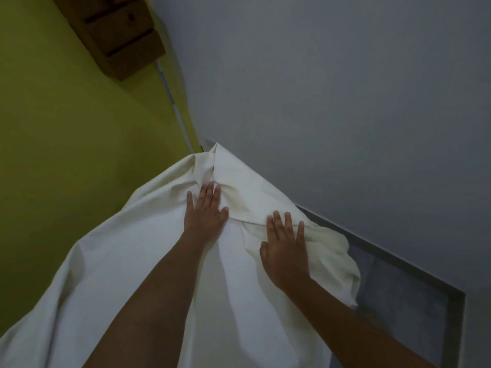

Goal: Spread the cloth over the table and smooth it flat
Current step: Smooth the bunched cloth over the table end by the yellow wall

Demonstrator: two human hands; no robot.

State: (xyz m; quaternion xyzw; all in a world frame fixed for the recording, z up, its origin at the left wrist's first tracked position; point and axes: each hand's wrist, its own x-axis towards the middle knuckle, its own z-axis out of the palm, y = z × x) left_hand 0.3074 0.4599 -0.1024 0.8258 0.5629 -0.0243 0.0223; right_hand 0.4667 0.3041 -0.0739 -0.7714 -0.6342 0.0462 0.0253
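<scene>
Dim, flat indoor light with a tilted wide-angle view.

You are looking at an underexposed frame: the grey wall (345, 88) falls off to a darker tone toward the upper right, and the yellow-green wall (53, 128) goes muddy toward the lower left. No lamp or glare shows, and you cannot tell where the light comes from. The cloth (132, 274) is the brightest thing, yet its folds carry only soft, low-contrast shadows. Your left hand (206, 211) and right hand (284, 243) look slightly smeared at the fingers (288, 221). The wooden shelf (117, 35) is soft, and straight edges lean steeply across the picture.
</scene>
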